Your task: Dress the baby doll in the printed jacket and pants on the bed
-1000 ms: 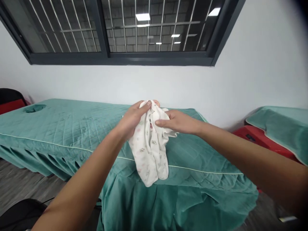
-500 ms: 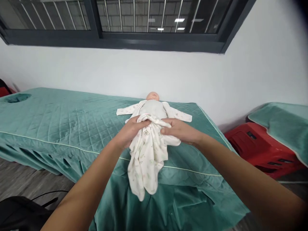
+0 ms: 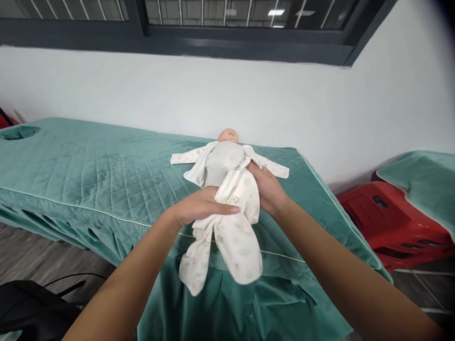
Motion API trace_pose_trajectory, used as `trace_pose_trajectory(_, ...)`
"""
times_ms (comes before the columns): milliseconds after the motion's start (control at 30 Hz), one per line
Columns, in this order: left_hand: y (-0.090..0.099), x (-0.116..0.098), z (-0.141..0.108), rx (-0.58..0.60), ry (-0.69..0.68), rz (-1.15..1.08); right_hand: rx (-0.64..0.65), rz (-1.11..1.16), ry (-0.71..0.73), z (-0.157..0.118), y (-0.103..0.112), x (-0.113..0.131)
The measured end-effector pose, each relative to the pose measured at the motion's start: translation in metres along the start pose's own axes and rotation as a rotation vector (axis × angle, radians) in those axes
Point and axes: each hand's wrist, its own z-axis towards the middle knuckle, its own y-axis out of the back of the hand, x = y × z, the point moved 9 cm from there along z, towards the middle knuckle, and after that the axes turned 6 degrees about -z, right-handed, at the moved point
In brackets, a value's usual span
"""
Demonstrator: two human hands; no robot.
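White patterned cloth baby trousers at lower centre look light, limp, best held at the waistband; left hand and right hand grasp them.

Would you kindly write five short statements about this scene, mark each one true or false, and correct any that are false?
1. The left hand and the right hand both grip the printed baby pants. True.
2. The doll's head points toward the person. False: the doll's head is at the far end, toward the white wall.
3. The printed top is closed over the doll's chest. False: the printed top lies open, baring the grey torso.
4. A green cloth partly covers the red plastic object at the right. True.
5. The bed cover is plain red. False: the bed cover is green and quilted.
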Motion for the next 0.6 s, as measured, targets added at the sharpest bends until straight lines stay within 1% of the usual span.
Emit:
trace_pose_trajectory(67, 0.016, -0.004, -0.002, -0.110, -0.054, -0.068, 0.076, -0.015, -0.027, -0.006, -0.004, -0.007)
trace_pose_trajectory(133, 0.030, -0.008, -0.002, -0.225, -0.132, -0.217, 0.212, -0.087, -0.054, -0.017, -0.014, -0.015)
trace_pose_trajectory(167, 0.035, -0.009, -0.001, -0.261, -0.162, -0.289, 0.297, -0.137, -0.073, -0.024, -0.021, -0.020)
trace_pose_trajectory(233, 0.038, -0.010, 0.001, -0.293, -0.193, -0.381, 0.458, -0.241, -0.129, -0.037, -0.036, -0.031)
trace_pose_trajectory(267, 0.037, -0.010, 0.003, -0.297, -0.195, -0.404, 0.513, -0.292, -0.158, -0.042, -0.041, -0.037)
trace_pose_trajectory(300, 0.036, -0.008, 0.004, -0.295, -0.187, -0.420, 0.531, -0.338, -0.181, -0.045, -0.043, -0.041)
trace_pose_trajectory(333, 0.035, -0.007, 0.005, -0.289, -0.173, -0.432, 0.505, -0.368, -0.189, -0.044, -0.043, -0.043)
trace_pose_trajectory(400, 0.031, 0.000, 0.003, -0.271, -0.122, -0.444, 0.349, -0.335, -0.167, -0.036, -0.035, -0.038)
trace_pose_trajectory(467, 0.024, 0.008, 0.000, -0.213, -0.044, -0.409, 0.169, -0.174, -0.124, -0.029, -0.025, -0.030)
trace_pose_trajectory(500, 0.018, 0.012, -0.003, -0.159, -0.004, -0.372, 0.109, -0.071, -0.110, -0.027, -0.021, -0.026)
trace_pose_trajectory(533, 0.011, 0.016, -0.005, -0.095, 0.036, -0.326, 0.082, 0.026, -0.107, -0.026, -0.020, -0.025)
trace_pose_trajectory(600, -0.002, 0.021, -0.010, 0.024, 0.100, -0.233, 0.105, 0.170, -0.141, -0.028, -0.024, -0.027)
